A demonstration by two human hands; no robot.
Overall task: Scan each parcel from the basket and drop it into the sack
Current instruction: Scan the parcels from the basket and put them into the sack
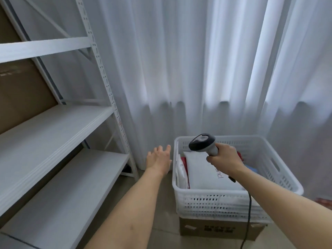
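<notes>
Head view: shelving [59, 126], perhaps curtain [179, 60].

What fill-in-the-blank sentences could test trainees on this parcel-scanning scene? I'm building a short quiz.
1. The right hand grips the ____.
2. The white basket sits on a cardboard ____.
3. The left hand, fingers straight, holds ____.
4. The white parcel lies in the ____.

Missing words: scanner; box; nothing; basket
</notes>
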